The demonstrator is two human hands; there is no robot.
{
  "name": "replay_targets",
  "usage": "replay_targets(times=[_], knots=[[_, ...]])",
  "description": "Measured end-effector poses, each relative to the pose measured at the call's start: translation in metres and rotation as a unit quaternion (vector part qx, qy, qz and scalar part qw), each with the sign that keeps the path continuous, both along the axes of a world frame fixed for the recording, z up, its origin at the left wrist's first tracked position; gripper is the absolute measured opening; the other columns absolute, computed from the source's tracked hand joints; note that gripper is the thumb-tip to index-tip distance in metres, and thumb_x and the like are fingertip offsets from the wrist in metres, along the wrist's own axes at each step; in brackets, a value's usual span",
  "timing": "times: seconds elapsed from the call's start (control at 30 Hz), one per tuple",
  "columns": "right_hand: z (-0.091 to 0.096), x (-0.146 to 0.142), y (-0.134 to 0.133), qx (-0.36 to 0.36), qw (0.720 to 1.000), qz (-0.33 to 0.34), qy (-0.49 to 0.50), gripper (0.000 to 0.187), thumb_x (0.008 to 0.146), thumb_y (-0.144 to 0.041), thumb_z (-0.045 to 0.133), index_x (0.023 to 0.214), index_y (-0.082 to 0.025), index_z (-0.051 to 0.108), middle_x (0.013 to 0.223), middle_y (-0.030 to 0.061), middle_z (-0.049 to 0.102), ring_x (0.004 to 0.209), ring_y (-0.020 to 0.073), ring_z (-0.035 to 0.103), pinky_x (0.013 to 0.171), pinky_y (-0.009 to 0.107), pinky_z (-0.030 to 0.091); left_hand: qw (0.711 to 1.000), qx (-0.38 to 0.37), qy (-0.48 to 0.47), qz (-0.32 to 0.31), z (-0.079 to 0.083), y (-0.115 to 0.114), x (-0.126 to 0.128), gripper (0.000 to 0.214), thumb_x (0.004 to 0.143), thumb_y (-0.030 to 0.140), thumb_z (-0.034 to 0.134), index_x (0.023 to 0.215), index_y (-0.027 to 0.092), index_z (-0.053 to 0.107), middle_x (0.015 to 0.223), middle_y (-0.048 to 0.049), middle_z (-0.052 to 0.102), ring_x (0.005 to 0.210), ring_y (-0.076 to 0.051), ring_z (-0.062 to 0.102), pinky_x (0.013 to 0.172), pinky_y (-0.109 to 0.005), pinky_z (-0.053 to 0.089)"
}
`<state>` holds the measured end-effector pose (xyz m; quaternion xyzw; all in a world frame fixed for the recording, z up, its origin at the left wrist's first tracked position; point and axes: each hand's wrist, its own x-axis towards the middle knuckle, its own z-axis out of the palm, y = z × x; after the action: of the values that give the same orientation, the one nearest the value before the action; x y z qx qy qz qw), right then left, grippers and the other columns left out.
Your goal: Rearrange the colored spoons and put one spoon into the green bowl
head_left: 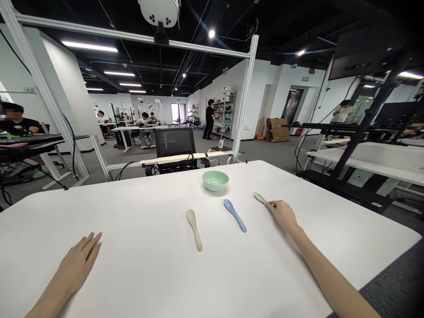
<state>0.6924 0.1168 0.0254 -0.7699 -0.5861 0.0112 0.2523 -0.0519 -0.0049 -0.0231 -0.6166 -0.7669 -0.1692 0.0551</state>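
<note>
My right hand reaches across the white table and its fingers are closed on the handle of a green spoon, whose bowl points away to the left. A blue spoon lies just left of that hand, and a beige spoon lies further left. A pale green bowl stands beyond the spoons, near the far edge. My left hand rests flat on the table at the near left, fingers stretched out, holding nothing.
A black office chair stands behind the far table edge inside a white metal frame. Black stands and white desks fill the right side. Several people sit or stand at desks in the background.
</note>
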Motion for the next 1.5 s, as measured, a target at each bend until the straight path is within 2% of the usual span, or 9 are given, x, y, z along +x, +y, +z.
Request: replay_targets(times=[0.3, 0.43, 0.6, 1.03, 1.17, 1.23, 1.33, 1.43, 1.5], knots=[[0.001, -0.002, 0.001, 0.003, 0.997, -0.005, -0.08, 0.054, 0.101, -0.055, 0.047, 0.096, -0.018, 0.086, 0.097, 0.0188, 0.081, 0.096, 0.0361, 0.069, 0.079, 0.04, 0.046, 1.0, 0.005, 0.0, -0.012, -0.002, 0.0, -0.002, 0.075, 0.095, 0.053, 0.025, 0.146, 0.01, 0.061, 0.157, -0.0191, 0.058, 0.151, -0.037, 0.049, 0.125, -0.055, 0.04], [0.0, -0.003, 0.002, -0.001, 0.995, -0.013, -0.102, 0.044, 0.101, -0.047, 0.053, 0.098, -0.018, 0.086, 0.098, 0.018, 0.081, 0.097, 0.0349, 0.069, 0.079, 0.037, 0.045, 1.0, 0.007, -0.003, -0.01, -0.001, 0.0, -0.001, 0.074, 0.095, 0.052, 0.027, 0.146, 0.012, 0.062, 0.156, -0.0192, 0.059, 0.15, -0.038, 0.049, 0.123, -0.056, 0.042], [-0.004, -0.002, 0.004, -0.014, 0.993, -0.017, -0.119, 0.037, 0.101, -0.034, 0.051, 0.099, -0.019, 0.085, 0.099, 0.0157, 0.081, 0.094, 0.0324, 0.07, 0.076, 0.036, 0.044, 1.0, -0.004, 0.007, -0.01, 0.001, 0.0, -0.001, 0.078, 0.092, 0.054, 0.027, 0.147, 0.009, 0.061, 0.157, -0.019, 0.059, 0.151, -0.039, 0.049, 0.123, -0.056, 0.042], [-0.01, 0.001, 0.007, -0.001, 0.994, -0.026, -0.108, 0.038, 0.1, -0.036, 0.052, 0.11, -0.017, 0.084, 0.106, 0.0172, 0.08, 0.102, 0.0357, 0.07, 0.084, 0.041, 0.048, 1.0, -0.019, 0.003, -0.012, -0.001, 0.002, -0.005, 0.082, 0.092, 0.056, 0.025, 0.149, 0.006, 0.058, 0.16, -0.02, 0.055, 0.152, -0.04, 0.046, 0.125, -0.056, 0.039], [-0.009, -0.002, 0.007, 0.042, 0.995, -0.031, -0.09, 0.041, 0.1, -0.039, 0.055, 0.118, -0.012, 0.08, 0.117, 0.022, 0.076, 0.113, 0.0396, 0.067, 0.093, 0.047, 0.05, 1.0, -0.019, 0.006, -0.007, -0.002, 0.002, -0.005, 0.081, 0.093, 0.056, 0.024, 0.149, 0.008, 0.059, 0.16, -0.018, 0.056, 0.152, -0.039, 0.046, 0.125, -0.055, 0.039], [-0.005, -0.006, 0.009, 0.077, 0.994, -0.003, -0.08, 0.044, 0.101, -0.039, 0.05, 0.123, -0.011, 0.077, 0.125, 0.0233, 0.073, 0.117, 0.0391, 0.066, 0.098, 0.05, 0.05, 1.0, -0.017, 0.008, -0.005, -0.002, 0.002, -0.005, 0.08, 0.093, 0.056, 0.025, 0.148, 0.009, 0.059, 0.159, -0.0168, 0.057, 0.152, -0.038, 0.046, 0.125, -0.054, 0.039], [0.003, -0.021, 0.012, 0.113, 0.986, 0.105, -0.061, 0.047, 0.102, -0.034, 0.042, 0.132, -0.011, 0.071, 0.134, 0.0217, 0.07, 0.126, 0.0357, 0.062, 0.109, 0.05, 0.048, 1.0, -0.014, 0.006, -0.009, -0.002, 0.002, -0.006, 0.079, 0.092, 0.055, 0.027, 0.147, 0.01, 0.06, 0.158, -0.0172, 0.058, 0.152, -0.038, 0.048, 0.124, -0.055, 0.04], [0.008, -0.043, 0.016, 0.098, 0.972, 0.209, -0.044, 0.049, 0.102, -0.035, 0.042, 0.141, -0.015, 0.065, 0.145, 0.0184, 0.065, 0.138, 0.0332, 0.057, 0.117, 0.049, 0.044, 1.0, -0.004, -0.001, -0.012, -0.003, 0.003, -0.007, 0.076, 0.092, 0.054, 0.029, 0.146, 0.011, 0.062, 0.157, -0.0183, 0.059, 0.15, -0.039, 0.049, 0.123, -0.055, 0.042], [0.007, -0.058, 0.018, 0.071, 0.965, 0.248, -0.041, 0.05, 0.102, -0.037, 0.043, 0.145, -0.018, 0.063, 0.15, 0.0165, 0.062, 0.142, 0.0322, 0.055, 0.12, 0.05, 0.043, 1.0, 0.001, -0.002, -0.01, -0.004, 0.003, -0.006, 0.075, 0.093, 0.052, 0.028, 0.146, 0.011, 0.062, 0.156, -0.0191, 0.06, 0.15, -0.039, 0.049, 0.123, -0.054, 0.042]])
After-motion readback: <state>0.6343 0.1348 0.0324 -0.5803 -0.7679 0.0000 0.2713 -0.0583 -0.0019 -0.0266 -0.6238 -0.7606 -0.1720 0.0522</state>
